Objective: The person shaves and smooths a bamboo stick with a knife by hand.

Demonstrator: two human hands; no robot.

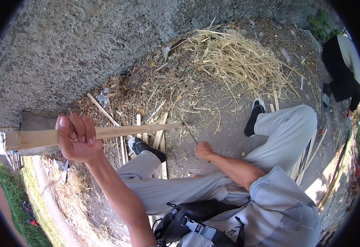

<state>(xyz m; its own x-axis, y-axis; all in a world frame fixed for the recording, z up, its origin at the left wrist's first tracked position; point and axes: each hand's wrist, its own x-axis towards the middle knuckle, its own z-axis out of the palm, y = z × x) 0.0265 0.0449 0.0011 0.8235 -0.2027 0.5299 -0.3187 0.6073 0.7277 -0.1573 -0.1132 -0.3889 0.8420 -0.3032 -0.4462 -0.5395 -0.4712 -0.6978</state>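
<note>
A long, pale strip of split bamboo or wood point(134, 129) runs from the left edge toward the middle. It looks wide at its left end and narrows to the right. My left hand point(78, 139) is closed around it near the wide end, fingers wrapped over the top. My right hand point(205, 151) is closed around the handle of a thin, dark knife-like blade point(190, 132), whose handle is hidden in the fist. The blade slants up and left, and its tip meets the narrow end of the strip.
A heap of thin shavings point(237, 55) lies against the rough wall point(85, 37). Several cut slats point(159, 136) lie on the ground beside my shoe point(141, 147). Another person point(344, 66) is bent over at the far right. A black bag point(184, 222) hangs at my waist.
</note>
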